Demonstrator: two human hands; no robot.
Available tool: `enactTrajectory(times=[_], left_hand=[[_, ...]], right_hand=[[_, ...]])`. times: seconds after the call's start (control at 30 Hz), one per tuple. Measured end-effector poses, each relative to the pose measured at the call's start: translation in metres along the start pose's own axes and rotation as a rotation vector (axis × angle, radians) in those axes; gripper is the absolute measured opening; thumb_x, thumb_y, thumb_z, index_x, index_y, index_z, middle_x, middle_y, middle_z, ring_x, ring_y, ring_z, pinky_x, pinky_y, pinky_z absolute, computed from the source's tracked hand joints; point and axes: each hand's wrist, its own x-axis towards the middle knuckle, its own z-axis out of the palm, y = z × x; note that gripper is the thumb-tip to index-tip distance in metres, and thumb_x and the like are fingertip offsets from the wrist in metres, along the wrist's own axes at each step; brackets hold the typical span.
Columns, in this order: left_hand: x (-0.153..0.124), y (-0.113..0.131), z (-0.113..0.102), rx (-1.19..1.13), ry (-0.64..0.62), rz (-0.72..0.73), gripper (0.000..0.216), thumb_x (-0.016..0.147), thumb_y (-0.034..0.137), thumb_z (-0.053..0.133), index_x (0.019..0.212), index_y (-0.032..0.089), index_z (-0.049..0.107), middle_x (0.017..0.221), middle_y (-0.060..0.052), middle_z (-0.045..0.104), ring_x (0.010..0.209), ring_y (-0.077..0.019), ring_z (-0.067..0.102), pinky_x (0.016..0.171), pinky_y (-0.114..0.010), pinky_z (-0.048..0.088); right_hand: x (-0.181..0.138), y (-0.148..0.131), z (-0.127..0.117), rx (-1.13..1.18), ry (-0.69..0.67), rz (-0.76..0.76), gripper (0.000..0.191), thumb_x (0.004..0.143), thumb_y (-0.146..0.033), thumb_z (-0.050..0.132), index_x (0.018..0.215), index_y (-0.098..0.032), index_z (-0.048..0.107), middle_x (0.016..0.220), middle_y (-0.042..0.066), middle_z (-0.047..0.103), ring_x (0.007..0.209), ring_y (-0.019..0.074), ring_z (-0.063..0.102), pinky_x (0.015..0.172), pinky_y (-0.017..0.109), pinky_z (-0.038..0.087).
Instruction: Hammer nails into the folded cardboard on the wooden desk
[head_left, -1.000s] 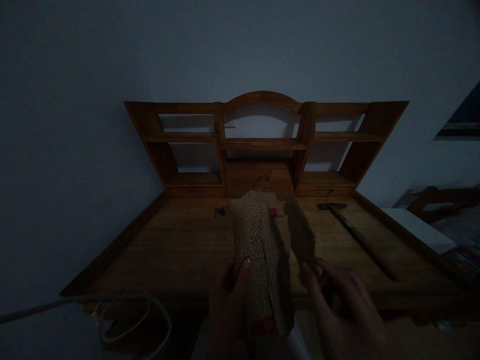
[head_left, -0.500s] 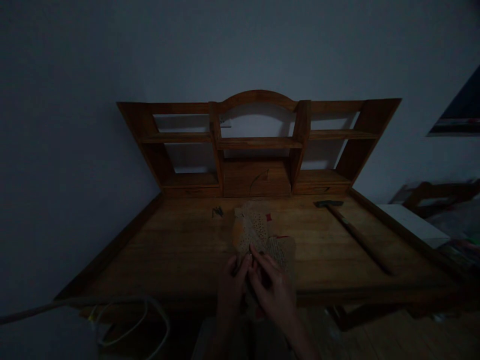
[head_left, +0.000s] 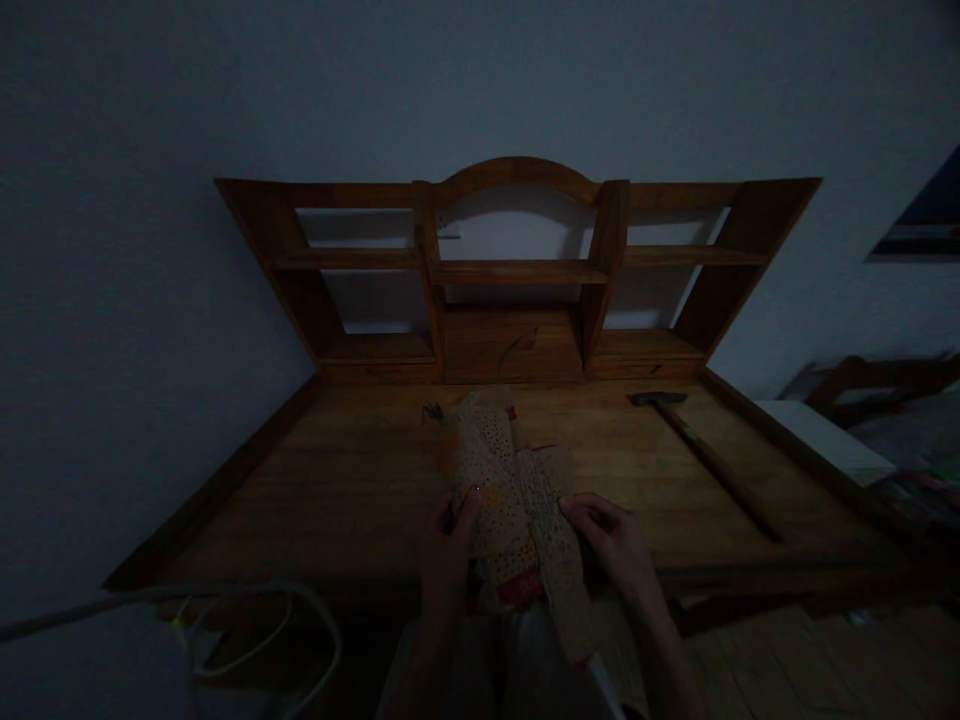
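Note:
A crumpled sheet of brown printed paper [head_left: 501, 525], with dark dots, lines of print and red patches, stretches from the desk top over its near edge. On its left side my left hand [head_left: 448, 540] is closed, thumb and fingers pinching the paper. My right hand [head_left: 616, 545] pinches the right edge at about the same height. Behind the paper, to the left, lies a small bunch of nails [head_left: 433, 412]. A hammer [head_left: 709, 460] with a wooden handle rests on the right of the desk, apart from both hands.
A wooden shelf unit [head_left: 517, 271] stands along the back of the desk [head_left: 330, 480]. A pale cable [head_left: 247, 590] loops at the lower left. Beyond the right edge are a white surface [head_left: 821, 440] and a wooden chair back [head_left: 885, 378]. The room is dim.
My hands have moved apart from a close pinch in the middle, the right one going right. The paper is now spread out between them, showing more of its near part.

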Motion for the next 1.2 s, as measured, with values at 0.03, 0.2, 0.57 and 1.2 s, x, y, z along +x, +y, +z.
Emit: enactTrajectory(times=[0.03,0.2,0.57,1.2], left_hand=[[-0.001,0.001,0.0,0.003,-0.016,0.007,0.044,0.076,0.049,0.062,0.105,0.016,0.063,0.105,-0.008,0.067,0.101,-0.0246,0.06,0.086,-0.033,0.048],[-0.006,0.008,0.001,0.072,0.012,0.029,0.039,0.078,0.049,0.059,0.1,0.017,0.065,0.106,-0.007,0.066,0.104,-0.0247,0.058,0.092,-0.034,0.044],[-0.003,-0.004,-0.001,0.079,0.014,-0.053,0.039,0.078,0.049,0.06,0.103,0.02,0.066,0.121,-0.008,0.06,0.12,-0.0256,0.048,0.103,-0.038,0.035],[0.003,0.001,0.004,-0.077,-0.093,0.208,0.048,0.084,0.04,0.056,0.128,0.025,0.044,0.134,-0.007,0.047,0.124,-0.022,0.044,0.101,-0.036,0.039]], right_hand=[[-0.001,-0.002,0.001,0.012,0.012,0.0,0.047,0.059,-0.059,0.069,0.072,-0.014,0.069,0.066,0.006,0.067,0.067,0.0207,0.062,0.059,0.03,0.049],[-0.003,-0.007,0.007,0.031,0.058,-0.03,0.048,0.059,-0.06,0.068,0.073,-0.015,0.069,0.066,0.006,0.067,0.063,0.0191,0.06,0.055,0.028,0.047],[-0.003,-0.015,0.011,0.023,0.114,-0.064,0.043,0.069,-0.056,0.064,0.081,-0.014,0.068,0.066,0.004,0.065,0.054,0.015,0.055,0.047,0.024,0.04],[0.007,-0.008,0.037,0.221,-0.131,0.07,0.037,0.071,-0.052,0.065,0.084,-0.017,0.066,0.081,0.006,0.068,0.077,0.0224,0.062,0.065,0.029,0.046]])
